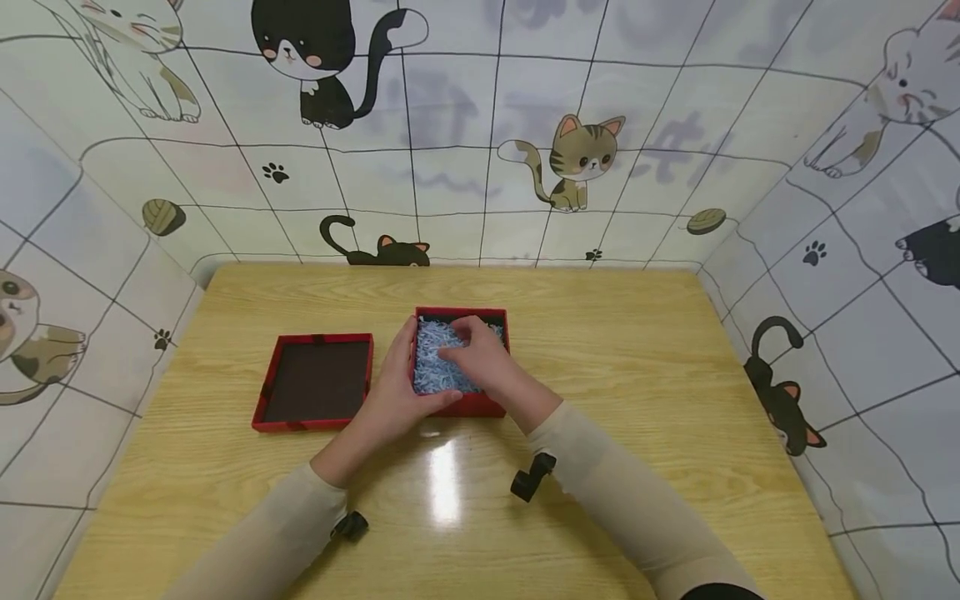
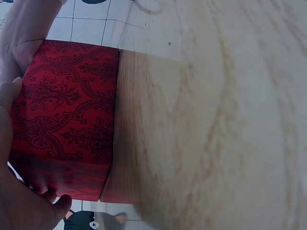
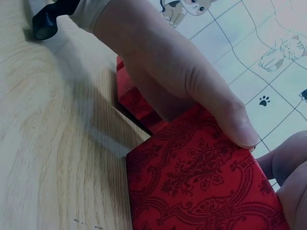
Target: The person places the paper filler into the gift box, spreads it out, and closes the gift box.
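A red gift box [image 1: 480, 406] with a dark damask pattern stands uncovered on the table, filled with light-blue shredded paper [image 1: 431, 367]. My left hand [image 1: 397, 387] grips its near left corner, thumb along the front wall and fingers on the left side. In the left wrist view, fingertips [image 2: 60, 206] press against the box's patterned wall [image 2: 67, 100]. My right hand [image 1: 483, 354] reaches over the right side into the box, its fingers bent at the shreds. Whether it pinches any is unclear. In the right wrist view only part of the right hand [image 3: 295, 191] shows at the edge.
The box's red lid [image 1: 367, 358] lies inside up to the left of the box, its dark inner face [image 1: 318, 383] showing. The wooden table [image 1: 615, 358] is bounded by a cat-patterned tiled backdrop [image 1: 450, 183] at the back and sides.
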Demonstrator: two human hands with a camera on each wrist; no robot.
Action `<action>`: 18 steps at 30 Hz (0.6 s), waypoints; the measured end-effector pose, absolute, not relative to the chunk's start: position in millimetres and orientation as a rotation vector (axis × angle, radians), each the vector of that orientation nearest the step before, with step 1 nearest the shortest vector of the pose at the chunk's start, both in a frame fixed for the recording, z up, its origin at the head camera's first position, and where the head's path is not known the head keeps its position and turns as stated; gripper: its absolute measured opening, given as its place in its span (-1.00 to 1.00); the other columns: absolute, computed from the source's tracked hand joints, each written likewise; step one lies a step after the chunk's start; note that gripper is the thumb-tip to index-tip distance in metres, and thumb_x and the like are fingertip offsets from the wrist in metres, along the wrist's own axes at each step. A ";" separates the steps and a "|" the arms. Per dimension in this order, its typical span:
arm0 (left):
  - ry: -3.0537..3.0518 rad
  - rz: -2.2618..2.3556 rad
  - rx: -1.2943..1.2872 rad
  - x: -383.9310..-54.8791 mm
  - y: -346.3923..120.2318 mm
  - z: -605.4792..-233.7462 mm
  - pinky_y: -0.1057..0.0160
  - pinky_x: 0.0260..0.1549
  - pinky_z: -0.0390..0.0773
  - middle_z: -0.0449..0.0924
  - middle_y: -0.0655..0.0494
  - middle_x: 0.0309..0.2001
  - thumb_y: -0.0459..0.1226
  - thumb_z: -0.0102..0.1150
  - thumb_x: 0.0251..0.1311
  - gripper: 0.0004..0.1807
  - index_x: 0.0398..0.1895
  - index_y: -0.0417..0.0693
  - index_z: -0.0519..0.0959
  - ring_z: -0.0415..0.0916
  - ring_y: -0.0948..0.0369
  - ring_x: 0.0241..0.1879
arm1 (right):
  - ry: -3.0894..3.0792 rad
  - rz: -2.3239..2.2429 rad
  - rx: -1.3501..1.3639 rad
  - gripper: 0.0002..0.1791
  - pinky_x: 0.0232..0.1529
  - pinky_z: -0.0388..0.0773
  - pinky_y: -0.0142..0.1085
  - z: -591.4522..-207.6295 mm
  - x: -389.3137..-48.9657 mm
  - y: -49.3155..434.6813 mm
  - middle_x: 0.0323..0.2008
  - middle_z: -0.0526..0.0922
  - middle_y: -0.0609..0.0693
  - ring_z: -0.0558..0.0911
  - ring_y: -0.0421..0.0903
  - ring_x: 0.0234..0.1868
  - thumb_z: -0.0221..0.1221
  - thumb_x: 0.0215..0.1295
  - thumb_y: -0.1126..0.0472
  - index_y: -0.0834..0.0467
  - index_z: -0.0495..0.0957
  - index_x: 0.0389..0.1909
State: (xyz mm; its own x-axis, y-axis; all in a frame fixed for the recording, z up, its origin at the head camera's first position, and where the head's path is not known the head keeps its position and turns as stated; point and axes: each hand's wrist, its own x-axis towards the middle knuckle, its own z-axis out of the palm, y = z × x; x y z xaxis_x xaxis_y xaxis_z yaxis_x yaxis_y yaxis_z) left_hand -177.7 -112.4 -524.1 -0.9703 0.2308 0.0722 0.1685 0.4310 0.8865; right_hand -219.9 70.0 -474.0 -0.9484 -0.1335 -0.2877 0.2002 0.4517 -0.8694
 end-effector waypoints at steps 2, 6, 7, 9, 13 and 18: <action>2.607 1.605 0.365 -177.2 -112.2 -525.1 -0.32 0.62 0.11 -0.18 0.10 0.82 0.08 0.69 0.17 0.44 0.87 0.19 -0.22 -0.13 -0.02 0.76 | 2.377 -1.467 0.069 -0.31 0.48 0.47 0.08 -474.5 -220.6 70.1 0.48 0.51 0.19 0.50 0.15 0.44 0.41 0.51 0.15 0.19 0.42 0.56; 2.609 1.594 0.370 -177.3 -111.7 -526.5 -0.31 0.63 0.10 -0.19 0.10 0.82 0.09 0.68 0.18 0.44 0.87 0.20 -0.22 -0.14 0.00 0.76 | 2.383 -1.427 0.046 -0.32 0.54 0.41 0.08 -472.3 -219.8 72.5 0.52 0.50 0.16 0.47 0.14 0.50 0.41 0.51 0.15 0.16 0.44 0.56; 2.608 1.588 0.370 -177.2 -111.6 -526.6 -0.31 0.63 0.11 -0.19 0.10 0.82 0.11 0.67 0.18 0.44 0.87 0.21 -0.23 -0.14 0.00 0.76 | 2.396 -1.415 0.035 -0.34 0.55 0.40 0.08 -471.3 -219.2 73.5 0.52 0.50 0.14 0.47 0.13 0.51 0.41 0.51 0.15 0.13 0.47 0.54; 2.602 1.584 0.368 -177.1 -111.4 -527.0 -0.31 0.62 0.12 -0.19 0.11 0.82 0.13 0.66 0.18 0.44 0.87 0.22 -0.24 -0.14 -0.01 0.76 | 2.424 -1.407 0.003 -0.39 0.55 0.41 0.07 -467.5 -217.1 75.6 0.50 0.53 0.09 0.48 0.11 0.51 0.43 0.49 0.15 0.09 0.53 0.49; 2.583 1.606 0.361 -176.5 -111.7 -525.8 -0.32 0.62 0.12 -0.21 0.11 0.82 0.11 0.67 0.19 0.45 0.87 0.20 -0.25 -0.16 -0.01 0.76 | 2.434 -1.492 -0.107 -0.52 0.50 0.48 0.05 -459.6 -215.9 76.5 0.39 0.63 0.03 0.54 0.07 0.44 0.45 0.48 0.19 0.05 0.64 0.36; 2.572 1.623 0.359 -176.2 -112.4 -524.6 -0.32 0.62 0.11 -0.23 0.12 0.82 0.07 0.67 0.20 0.45 0.87 0.22 -0.26 -0.19 0.00 0.76 | 2.383 -1.568 -0.192 -0.60 0.39 0.59 -0.01 -461.9 -221.5 68.0 0.23 0.71 0.01 0.63 0.02 0.31 0.43 0.51 0.22 0.08 0.68 0.30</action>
State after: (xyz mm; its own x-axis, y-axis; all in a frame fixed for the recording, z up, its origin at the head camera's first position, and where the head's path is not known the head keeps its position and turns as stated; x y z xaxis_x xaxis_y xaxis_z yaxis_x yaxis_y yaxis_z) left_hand -176.2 -112.4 -524.6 -0.9694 0.2387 0.0579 0.1551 0.4120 0.8979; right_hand -221.5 68.0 -461.9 -0.9515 -0.2626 -0.1601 0.0431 0.4014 -0.9149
